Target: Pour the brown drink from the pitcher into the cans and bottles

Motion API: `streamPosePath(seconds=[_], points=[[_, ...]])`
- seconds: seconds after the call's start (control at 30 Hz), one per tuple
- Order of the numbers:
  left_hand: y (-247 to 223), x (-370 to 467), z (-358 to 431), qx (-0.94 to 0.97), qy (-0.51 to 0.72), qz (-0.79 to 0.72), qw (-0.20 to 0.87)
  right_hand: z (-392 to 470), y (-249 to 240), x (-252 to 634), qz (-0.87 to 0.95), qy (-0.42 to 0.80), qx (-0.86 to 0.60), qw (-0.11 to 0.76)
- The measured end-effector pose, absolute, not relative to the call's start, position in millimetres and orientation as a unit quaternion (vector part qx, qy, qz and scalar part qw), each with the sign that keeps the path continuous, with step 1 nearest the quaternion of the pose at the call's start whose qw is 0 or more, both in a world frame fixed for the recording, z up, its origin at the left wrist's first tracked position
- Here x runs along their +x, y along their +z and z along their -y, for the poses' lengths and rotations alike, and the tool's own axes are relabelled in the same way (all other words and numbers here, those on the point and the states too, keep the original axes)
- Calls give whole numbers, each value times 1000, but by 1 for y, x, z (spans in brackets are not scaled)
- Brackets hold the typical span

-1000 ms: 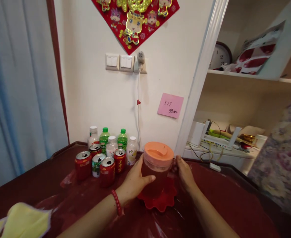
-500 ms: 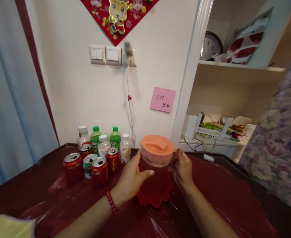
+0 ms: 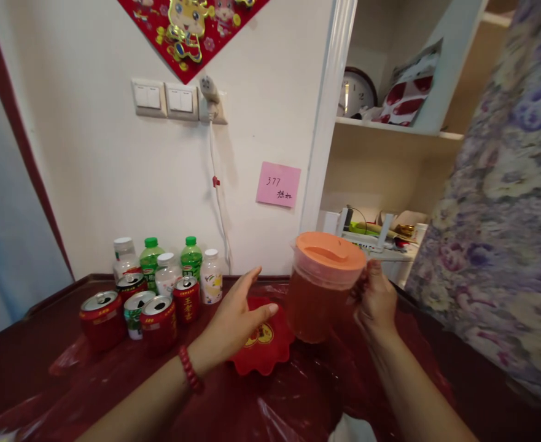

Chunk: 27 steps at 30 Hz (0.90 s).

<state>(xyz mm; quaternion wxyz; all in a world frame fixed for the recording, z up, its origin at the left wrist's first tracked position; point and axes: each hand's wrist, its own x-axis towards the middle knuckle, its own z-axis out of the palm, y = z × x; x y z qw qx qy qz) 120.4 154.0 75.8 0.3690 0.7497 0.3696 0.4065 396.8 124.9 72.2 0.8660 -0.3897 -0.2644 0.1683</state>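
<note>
My right hand [image 3: 377,301] is wrapped round the handle of a clear pitcher [image 3: 319,304] with an orange lid [image 3: 332,248]. Amber liquid fills much of it, and it hangs over the table to the right of a red scalloped tray [image 3: 263,359] with a gold design. Above the left part of that tray, my left hand [image 3: 233,322] is open, thumb and fingers apart, with nothing in it. A red bead bracelet [image 3: 190,368] circles the left wrist. The hand hides part of the tray.
Several drink cans [image 3: 158,322] and bottles [image 3: 212,277] stand together at the left against the wall. Thin red plastic [image 3: 233,408] covers the table. A white object [image 3: 353,428] shows at the bottom edge. A floral curtain [image 3: 491,202] hangs at the right beside shelves.
The pitcher has come up off the red tray and moved right in my right hand. My left hand has let go of the pitcher's side. The view has turned a little right.
</note>
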Motion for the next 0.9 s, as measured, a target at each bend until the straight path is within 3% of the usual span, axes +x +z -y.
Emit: streamPosePath(seconds=[0.2, 0.43, 0.9], points=[[31, 65, -166, 765, 407, -398, 301, -99, 52, 445, 234, 139, -397, 876], [-10, 26, -167, 770, 382, -412, 303, -92, 12, 464, 222, 140, -410, 873], [0, 24, -155, 757, 330, -433, 361, -92, -9, 468, 235, 178, -445, 846]])
